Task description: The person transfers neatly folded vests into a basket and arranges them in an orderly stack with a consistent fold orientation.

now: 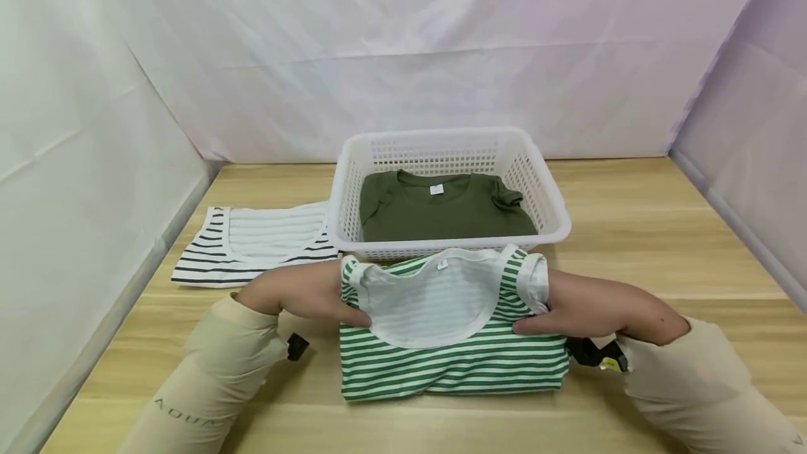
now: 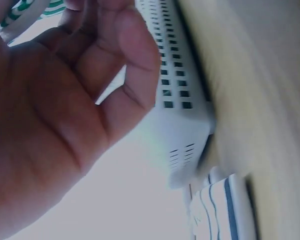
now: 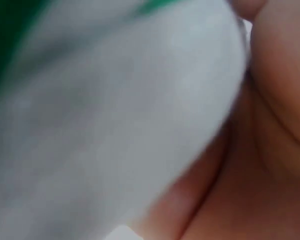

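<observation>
In the head view a folded green-and-white striped shirt (image 1: pixel 454 370) is held up in front of the basket, its round white neckline uppermost. My left hand (image 1: pixel 309 291) grips its left side with the thumb on the front. At its right side my right hand (image 1: pixel 592 303) holds it the same way, fingers hidden behind the cloth. The left wrist view shows the left palm (image 2: pixel 55 120) with curled fingers close to the basket wall. White and green cloth (image 3: pixel 110 115) fills much of the right wrist view, blurred, against the right hand (image 3: pixel 275 130).
A white perforated basket (image 1: pixel 555 212) stands just behind the striped shirt. Inside it lies a folded dark green shirt (image 1: pixel 435 219). Left of the basket, a folded white shirt with black stripes (image 1: pixel 208 258) lies on the wooden table (image 1: pixel 637 230). Pale cloth walls (image 1: pixel 391 90) surround the table.
</observation>
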`<state>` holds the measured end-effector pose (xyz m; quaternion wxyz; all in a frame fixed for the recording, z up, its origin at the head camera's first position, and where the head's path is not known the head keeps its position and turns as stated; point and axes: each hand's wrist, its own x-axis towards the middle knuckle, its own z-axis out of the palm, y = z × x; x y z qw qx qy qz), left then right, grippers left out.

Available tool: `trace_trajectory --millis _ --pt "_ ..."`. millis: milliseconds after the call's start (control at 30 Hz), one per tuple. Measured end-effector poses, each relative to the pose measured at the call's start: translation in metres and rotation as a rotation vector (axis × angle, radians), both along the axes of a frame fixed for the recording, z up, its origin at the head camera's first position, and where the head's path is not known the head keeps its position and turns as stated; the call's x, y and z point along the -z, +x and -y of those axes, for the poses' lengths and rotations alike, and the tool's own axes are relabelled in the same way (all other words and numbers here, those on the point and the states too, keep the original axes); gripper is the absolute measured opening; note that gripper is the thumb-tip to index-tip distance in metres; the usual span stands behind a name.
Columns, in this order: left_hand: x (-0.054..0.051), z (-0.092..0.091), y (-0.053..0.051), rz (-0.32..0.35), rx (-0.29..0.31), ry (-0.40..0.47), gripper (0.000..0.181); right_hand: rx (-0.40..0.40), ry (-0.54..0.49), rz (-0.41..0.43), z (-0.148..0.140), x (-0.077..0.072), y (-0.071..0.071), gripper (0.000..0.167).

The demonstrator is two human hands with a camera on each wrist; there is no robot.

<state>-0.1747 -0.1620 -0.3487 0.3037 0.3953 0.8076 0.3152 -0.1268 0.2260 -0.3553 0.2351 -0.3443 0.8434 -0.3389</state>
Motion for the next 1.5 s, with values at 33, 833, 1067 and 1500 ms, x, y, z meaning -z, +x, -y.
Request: trace_trajectory --millis 33,833,1067,1500 --pt "-0.002 0.001 0.0 -0.004 -0.014 0.018 0.06 0.008 -0.007 -0.006 -0.001 -0.001 0.0 0.08" --pt "-0.028 -0.001 -0.017 -0.238 -0.582 0.329 0.038 0.475 -0.166 -0.292 0.013 -0.049 -0.033 0.035" --pt "-0.044 -0.012 -0.061 -0.202 -0.634 0.27 0.042 0.516 -0.032 -0.376 0.023 -0.061 -0.088 0.04" --pt "-0.015 -0.042 -0.13 -0.369 -0.532 -0.06 0.029 0.466 0.257 -0.34 0.031 -0.028 -0.154 0.019"
